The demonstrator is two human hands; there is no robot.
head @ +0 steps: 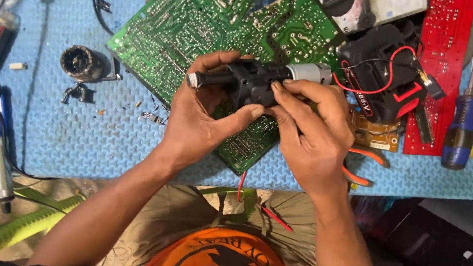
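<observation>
Black plastic forms the gearbox (253, 83), held above the green board (224, 35), which serves as the reference. The left hand (202, 117) grips the gearbox from below, fingers curled round its shaft end. The right hand (309, 130) grips it from the other side, thumb meeting the left thumb. A silver motor (310, 73) joins the gearbox at its right end. Red wires run from the motor to the black-and-red housing (385, 76), right of the board. A chuck (81, 63) lies left of the board on the blue mat (97, 140). Screwdrivers (462, 128) lie far right. No containers with visible contents.
</observation>
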